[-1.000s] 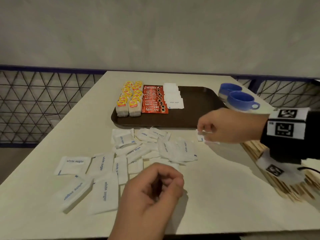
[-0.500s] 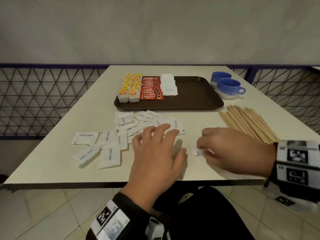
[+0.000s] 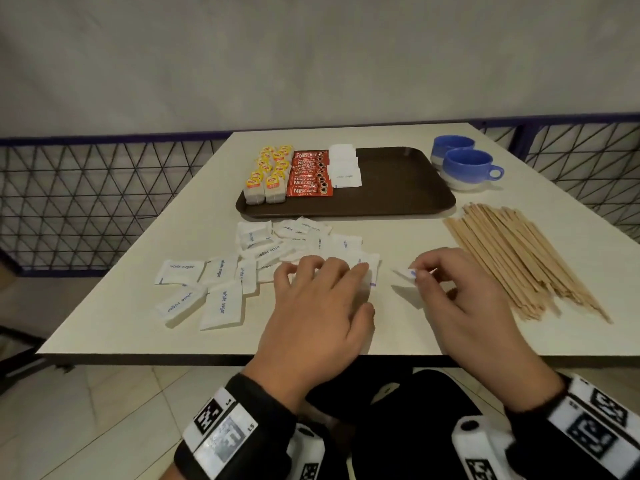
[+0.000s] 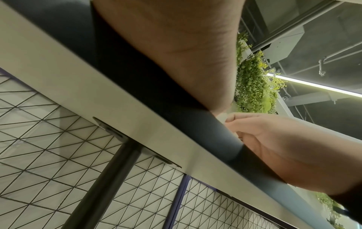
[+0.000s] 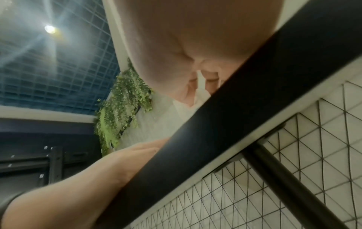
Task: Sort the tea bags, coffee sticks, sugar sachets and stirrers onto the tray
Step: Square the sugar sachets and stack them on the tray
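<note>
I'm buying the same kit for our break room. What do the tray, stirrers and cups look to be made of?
Tray: dark brown, matte with rounded moulded rim, likely plastic.
Stirrers: thin flat pale tan strips, look like bare wood.
Cups: glossy blue over a white base, probably glazed ceramic, though the look alone can't rule out enamel.

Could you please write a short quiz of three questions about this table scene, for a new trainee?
1. True or false: the wooden stirrers already lie on the tray.
2. What does the right hand pinch? A) a sugar sachet B) a tea bag C) a stirrer
3. Fill in: the left hand rests with straight fingers on the loose ______ sachets.

Key
1. False; they lie on the table, right of the tray.
2. A
3. sugar
</note>
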### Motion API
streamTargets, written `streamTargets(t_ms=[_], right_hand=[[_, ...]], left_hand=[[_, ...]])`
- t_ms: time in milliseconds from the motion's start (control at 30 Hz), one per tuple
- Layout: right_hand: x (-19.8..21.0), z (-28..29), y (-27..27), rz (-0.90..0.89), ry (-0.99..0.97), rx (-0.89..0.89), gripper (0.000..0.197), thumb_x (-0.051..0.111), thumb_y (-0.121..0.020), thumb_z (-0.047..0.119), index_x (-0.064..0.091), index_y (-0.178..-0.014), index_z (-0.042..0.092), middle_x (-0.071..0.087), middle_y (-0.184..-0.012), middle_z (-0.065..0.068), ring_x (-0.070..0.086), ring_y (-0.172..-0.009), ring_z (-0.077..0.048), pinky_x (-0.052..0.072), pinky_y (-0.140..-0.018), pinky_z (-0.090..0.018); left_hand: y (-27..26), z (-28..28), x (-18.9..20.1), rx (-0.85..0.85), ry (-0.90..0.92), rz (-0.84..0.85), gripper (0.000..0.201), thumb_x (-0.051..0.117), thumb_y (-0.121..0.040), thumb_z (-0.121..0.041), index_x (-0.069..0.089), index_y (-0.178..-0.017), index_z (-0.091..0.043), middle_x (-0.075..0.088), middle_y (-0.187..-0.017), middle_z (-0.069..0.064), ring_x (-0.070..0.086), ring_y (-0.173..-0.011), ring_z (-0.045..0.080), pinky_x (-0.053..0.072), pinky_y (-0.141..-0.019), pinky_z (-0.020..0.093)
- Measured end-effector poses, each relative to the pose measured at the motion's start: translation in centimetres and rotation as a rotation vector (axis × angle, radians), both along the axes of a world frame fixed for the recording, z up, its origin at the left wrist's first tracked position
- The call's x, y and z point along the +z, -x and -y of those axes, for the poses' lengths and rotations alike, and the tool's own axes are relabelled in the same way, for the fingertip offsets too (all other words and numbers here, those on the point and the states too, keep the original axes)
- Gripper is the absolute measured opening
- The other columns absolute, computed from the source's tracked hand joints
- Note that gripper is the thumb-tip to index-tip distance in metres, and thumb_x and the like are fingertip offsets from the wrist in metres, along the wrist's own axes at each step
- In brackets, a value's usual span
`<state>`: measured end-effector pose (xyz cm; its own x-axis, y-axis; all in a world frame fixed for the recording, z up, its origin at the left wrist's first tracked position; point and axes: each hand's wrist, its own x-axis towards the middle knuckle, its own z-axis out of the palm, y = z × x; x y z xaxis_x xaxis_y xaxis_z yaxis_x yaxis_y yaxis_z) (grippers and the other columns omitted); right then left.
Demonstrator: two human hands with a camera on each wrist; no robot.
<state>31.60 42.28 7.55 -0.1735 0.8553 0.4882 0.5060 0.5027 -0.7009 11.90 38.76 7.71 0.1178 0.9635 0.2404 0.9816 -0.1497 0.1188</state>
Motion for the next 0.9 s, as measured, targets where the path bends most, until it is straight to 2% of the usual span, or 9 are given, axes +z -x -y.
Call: streamTargets(t_ms=[133,200,300,367,467,633,733,800,900], right_hand=[[-0.4,-1.1,0.8,-0.090,-0.001,0.039,0.021,0.065,-0.097,0.013,0.071,-0.097,0.034,0.059,-0.099,0.016,0.060,-0.093,-0.006,0.043,-0.077,-0.016],[-0.5,-1.3,1.0,-0.123,0.013,0.065,0.023,0.065,-0.097,0.014,0.072,-0.097,0.036,0.058,-0.099,0.015,0.061,-0.089,-0.009,0.046,-0.075,-0.019],[-0.8,-1.1,0.9,-0.206,0.065,0.103,0.026,0.064,-0.097,0.012,0.073,-0.096,0.037,0.060,-0.099,0.011,0.067,-0.077,-0.019,0.058,-0.068,-0.038],[-0.9,-0.9,0.7,-0.229,0.086,0.109,0.026,0.065,-0.097,0.010,0.075,-0.097,0.033,0.062,-0.099,0.011,0.070,-0.076,-0.019,0.061,-0.069,-0.041],[-1.2,-0.9,0.6,-0.190,0.094,0.105,0.024,0.067,-0.095,0.008,0.076,-0.097,0.030,0.064,-0.100,0.012,0.070,-0.087,-0.017,0.059,-0.077,-0.037],[-1.5,-1.1,1.1,-0.115,0.139,0.084,0.023,0.069,-0.091,0.008,0.078,-0.094,0.029,0.062,-0.097,0.015,0.066,-0.089,-0.006,0.049,-0.072,-0.012],[-1.2,-0.9,1.2,-0.138,0.174,0.119,0.022,0.070,-0.088,0.009,0.079,-0.095,0.028,0.063,-0.096,0.014,0.066,-0.088,-0.008,0.050,-0.071,-0.014],[-1.1,-0.9,1.4,-0.124,0.177,0.150,0.021,0.071,-0.087,0.008,0.081,-0.093,0.026,0.064,-0.095,0.013,0.067,-0.086,-0.010,0.052,-0.071,-0.017],[-1.1,-0.8,1.6,-0.066,0.152,0.153,0.020,0.071,-0.086,0.009,0.082,-0.094,0.025,0.063,-0.095,0.013,0.067,-0.083,-0.009,0.049,-0.070,-0.014]], left_hand=[[-0.1,-0.1,-0.2,0.036,-0.042,0.023,0.038,0.031,-0.100,-0.060,0.051,-0.127,-0.043,0.045,-0.112,-0.015,0.037,-0.116,0.014,0.021,-0.103,0.041],[-0.1,-0.2,-0.3,0.085,-0.082,0.092,0.040,0.034,-0.097,-0.064,0.053,-0.123,-0.042,0.045,-0.113,-0.015,0.038,-0.114,0.013,0.024,-0.100,0.038],[0.3,-0.4,-0.4,0.202,-0.087,0.266,0.056,0.041,-0.088,-0.073,0.047,-0.131,-0.038,0.043,-0.122,-0.018,0.035,-0.119,0.010,0.024,-0.102,0.035],[0.2,-0.4,-0.3,0.242,-0.072,0.250,0.058,0.045,-0.083,-0.076,0.051,-0.125,-0.037,0.041,-0.118,-0.017,0.033,-0.117,0.010,0.021,-0.100,0.034],[-0.1,-0.5,-0.3,0.238,-0.067,0.179,0.054,0.048,-0.081,-0.077,0.062,-0.114,-0.037,0.040,-0.111,-0.015,0.032,-0.113,0.011,0.019,-0.097,0.035],[0.1,-0.2,-0.2,0.155,-0.065,0.192,0.052,0.051,-0.078,-0.079,0.065,-0.110,-0.041,0.042,-0.112,-0.020,0.034,-0.116,0.009,0.018,-0.099,0.034],[0.1,0.0,0.2,0.087,-0.040,0.225,0.047,0.054,-0.077,-0.077,0.056,-0.107,-0.042,0.045,-0.111,-0.025,0.032,-0.112,0.004,0.018,-0.097,0.030],[0.0,0.2,0.2,0.051,-0.027,0.284,0.046,0.058,-0.079,-0.073,0.051,-0.110,-0.040,0.047,-0.101,-0.026,0.029,-0.104,-0.001,0.020,-0.092,0.026],[0.2,0.7,0.1,0.028,-0.011,0.436,0.038,0.065,-0.083,-0.064,0.044,-0.112,-0.050,0.053,-0.099,-0.025,0.035,-0.106,0.003,0.035,-0.085,0.019]])
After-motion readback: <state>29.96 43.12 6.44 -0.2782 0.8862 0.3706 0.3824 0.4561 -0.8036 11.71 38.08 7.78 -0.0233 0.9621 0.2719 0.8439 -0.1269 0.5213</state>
